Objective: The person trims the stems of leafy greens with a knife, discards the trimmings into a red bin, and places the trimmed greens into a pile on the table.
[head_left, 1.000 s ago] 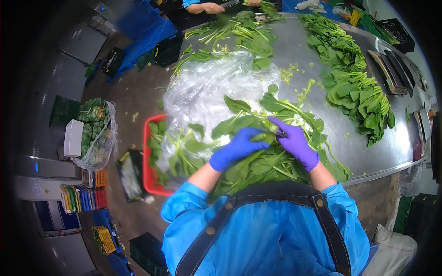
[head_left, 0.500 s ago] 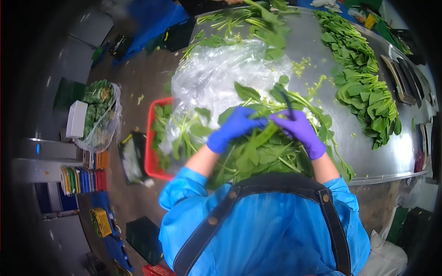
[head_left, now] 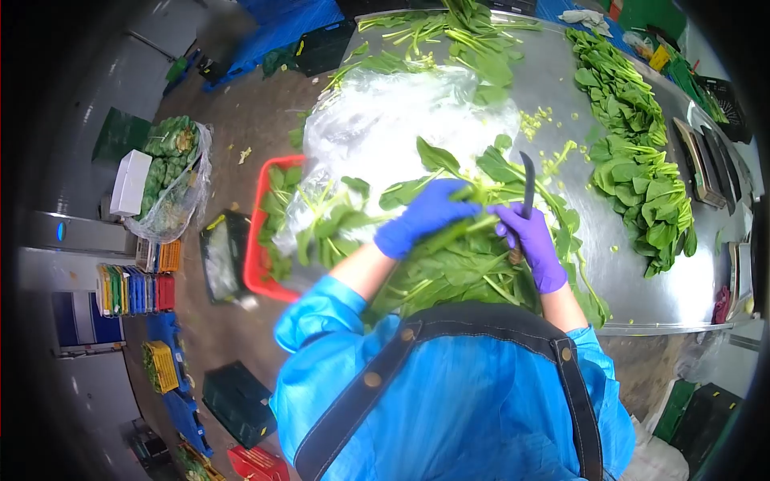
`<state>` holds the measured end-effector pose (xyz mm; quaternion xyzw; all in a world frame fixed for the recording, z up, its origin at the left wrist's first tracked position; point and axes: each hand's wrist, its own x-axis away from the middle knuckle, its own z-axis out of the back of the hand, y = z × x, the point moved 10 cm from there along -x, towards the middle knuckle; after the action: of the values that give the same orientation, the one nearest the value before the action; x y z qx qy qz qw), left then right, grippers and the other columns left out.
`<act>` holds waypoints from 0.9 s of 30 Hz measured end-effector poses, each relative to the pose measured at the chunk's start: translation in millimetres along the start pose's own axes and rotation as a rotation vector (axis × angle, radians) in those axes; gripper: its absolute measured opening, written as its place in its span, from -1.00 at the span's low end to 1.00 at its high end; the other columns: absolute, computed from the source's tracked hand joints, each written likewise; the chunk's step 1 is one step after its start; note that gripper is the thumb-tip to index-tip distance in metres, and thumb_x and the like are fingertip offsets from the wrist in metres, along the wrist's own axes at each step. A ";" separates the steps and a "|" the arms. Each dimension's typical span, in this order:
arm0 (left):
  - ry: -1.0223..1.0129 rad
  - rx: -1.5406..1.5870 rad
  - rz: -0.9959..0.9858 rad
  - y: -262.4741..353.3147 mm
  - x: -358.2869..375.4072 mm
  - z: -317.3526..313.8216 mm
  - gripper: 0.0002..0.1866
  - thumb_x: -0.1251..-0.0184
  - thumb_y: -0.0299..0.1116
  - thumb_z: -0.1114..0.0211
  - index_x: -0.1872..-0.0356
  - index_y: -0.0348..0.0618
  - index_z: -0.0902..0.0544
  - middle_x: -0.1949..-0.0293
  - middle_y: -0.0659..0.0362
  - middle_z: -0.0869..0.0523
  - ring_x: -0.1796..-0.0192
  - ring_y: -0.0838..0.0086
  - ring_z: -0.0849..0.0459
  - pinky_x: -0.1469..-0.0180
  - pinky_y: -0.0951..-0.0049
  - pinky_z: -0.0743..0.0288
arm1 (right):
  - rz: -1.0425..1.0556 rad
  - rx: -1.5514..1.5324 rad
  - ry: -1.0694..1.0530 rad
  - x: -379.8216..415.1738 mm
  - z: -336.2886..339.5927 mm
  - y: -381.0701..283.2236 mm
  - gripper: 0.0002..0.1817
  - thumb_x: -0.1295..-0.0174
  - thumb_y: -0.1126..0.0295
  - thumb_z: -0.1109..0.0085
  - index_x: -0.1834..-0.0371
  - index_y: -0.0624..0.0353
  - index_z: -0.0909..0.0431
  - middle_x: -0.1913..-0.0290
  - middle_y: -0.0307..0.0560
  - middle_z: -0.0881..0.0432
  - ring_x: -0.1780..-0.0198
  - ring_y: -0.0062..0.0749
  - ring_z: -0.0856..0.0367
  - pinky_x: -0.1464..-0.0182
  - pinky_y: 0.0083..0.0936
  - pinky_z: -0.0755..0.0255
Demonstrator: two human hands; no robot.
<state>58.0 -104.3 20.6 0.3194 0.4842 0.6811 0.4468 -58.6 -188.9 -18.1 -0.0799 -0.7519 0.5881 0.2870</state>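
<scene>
My left hand (head_left: 429,218), in a blue-purple glove, is closed around the stalk of a leafy green (head_left: 459,234). Close by on the right, my purple-gloved right hand (head_left: 531,244) grips a small knife (head_left: 528,178). The dark, slightly curved blade points up and away from me, and the brown handle end shows below the palm. My right thumb and fingertips are right at the cut end of the stalk. Under both hands lies a heap of loose leafy greens (head_left: 441,280), partly hidden by my forearms and apron.
Crumpled clear plastic (head_left: 377,112) covers the metal table (head_left: 561,104) ahead. A red crate (head_left: 255,252) with greens stands at the left. Trimmed bunches (head_left: 634,172) form a row on the right, with more stalks (head_left: 473,40) at the far end. Yellow-green scraps (head_left: 536,120) are scattered about.
The knife blade has swung more upright and shows clearly beside the right thumb. My hands remain close together over the heap. The whole view has shifted slightly.
</scene>
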 end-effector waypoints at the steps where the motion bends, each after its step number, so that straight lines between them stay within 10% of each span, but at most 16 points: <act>1: -0.026 0.112 0.173 -3.4 2.7 11.8 -0.53 -0.03 -0.17 -0.40 0.07 -0.27 -0.62 0.25 0.14 -0.67 0.27 0.49 -0.56 0.14 0.50 -0.44 | -0.021 -0.006 -0.001 1.8 4.5 7.1 -0.76 -0.21 0.26 -0.18 0.41 0.24 -0.58 0.64 -0.26 -0.52 0.71 -0.73 -0.34 0.62 -0.78 -0.15; 8: 0.188 0.943 0.254 -53.8 10.2 95.5 -0.54 -0.24 -0.26 -0.11 -0.10 -0.37 -0.45 0.38 0.22 -0.58 0.27 0.51 -0.57 0.15 0.55 -0.45 | -0.300 0.270 -0.247 24.2 30.2 58.0 -0.69 -0.14 0.19 -0.23 0.27 0.25 -0.61 0.59 -0.21 -0.57 0.69 -0.75 -0.37 0.56 -0.81 -0.20; 10: 0.231 0.932 0.301 -69.0 8.2 88.6 -0.59 -0.25 -0.28 -0.11 -0.05 -0.35 -0.52 0.43 0.24 -0.56 0.38 0.58 -0.48 0.24 0.62 -0.39 | -0.247 0.378 -0.132 4.0 45.9 69.8 -0.68 -0.13 0.17 -0.23 0.27 0.24 -0.63 0.55 -0.19 -0.61 0.64 -0.65 -0.46 0.49 -0.73 -0.31; 12: 0.150 0.594 0.298 -64.1 8.5 71.5 -0.58 -0.19 -0.24 -0.20 -0.01 -0.29 -0.52 0.46 0.25 -0.53 0.44 0.59 -0.46 0.35 0.61 -0.35 | 0.245 0.569 0.179 -19.8 63.6 30.1 -0.68 -0.11 0.15 -0.24 0.27 0.20 -0.65 0.49 -0.19 -0.65 0.56 -0.52 -0.53 0.39 -0.57 -0.41; 19: -0.065 0.514 0.584 -143.7 -5.4 -27.9 -0.79 -0.23 -0.35 -0.24 0.20 -0.24 -0.56 0.40 0.24 -0.61 0.47 0.59 -0.52 0.46 0.63 -0.39 | -0.118 1.012 -0.035 -68.7 16.6 69.6 -0.58 0.02 0.04 -0.28 0.48 0.27 -0.65 0.63 -0.06 -0.60 0.52 -0.33 -0.61 0.38 -0.44 -0.47; 27: 0.080 0.565 0.497 -122.3 -11.2 -34.0 -0.85 -0.15 -0.41 -0.27 0.30 -0.26 -0.60 0.49 0.20 -0.61 0.47 0.56 -0.54 0.41 0.57 -0.43 | -0.056 0.332 0.023 -33.8 21.8 69.4 -0.65 -0.01 0.19 -0.34 0.33 0.29 -0.60 0.54 -0.27 -0.52 0.58 -0.61 -0.45 0.55 -0.61 -0.36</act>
<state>69.6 -111.3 -106.2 0.5109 0.5778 0.6203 0.1427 -57.4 -202.1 -97.2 -0.0173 -0.6430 0.6951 0.3211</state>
